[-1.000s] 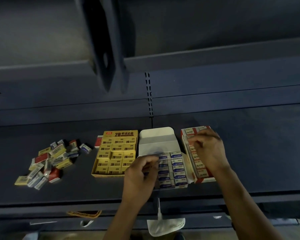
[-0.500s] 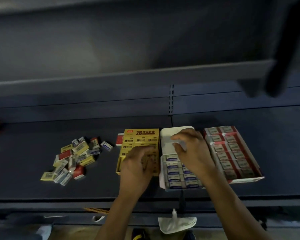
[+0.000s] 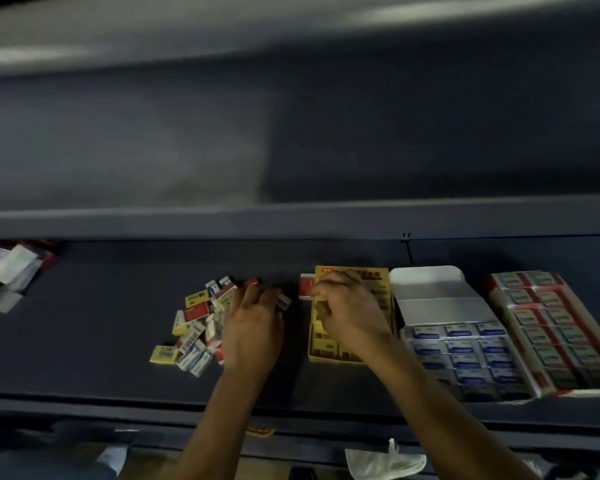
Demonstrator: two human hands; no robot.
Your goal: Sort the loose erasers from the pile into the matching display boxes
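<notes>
The pile of loose erasers (image 3: pixel 196 327), in yellow, red and blue-white wrappers, lies left of centre on the dark shelf. My left hand (image 3: pixel 253 323) reaches over the pile's right side with its fingers spread on the erasers. The yellow display box (image 3: pixel 381 282) stands to the right of the pile, and my right hand (image 3: pixel 347 310) covers most of it, fingers curled at its left edge. Blur hides whether that hand holds anything. A red eraser (image 3: pixel 306 285) lies by the yellow box's far left corner. Further right stand the blue-white display box (image 3: pixel 465 355), flap open, and the red display box (image 3: pixel 561 327).
Pale packets (image 3: pixel 7 268) lie at the far left of the shelf. An upper shelf edge (image 3: pixel 291 220) hangs low over the back. The shelf's front lip (image 3: pixel 84 400) runs below the pile. A white cloth (image 3: pixel 385 462) hangs underneath.
My left hand moved left from the yellow box onto the pile. My right hand moved left from the blue-white box's flap to the yellow box. The view panned left.
</notes>
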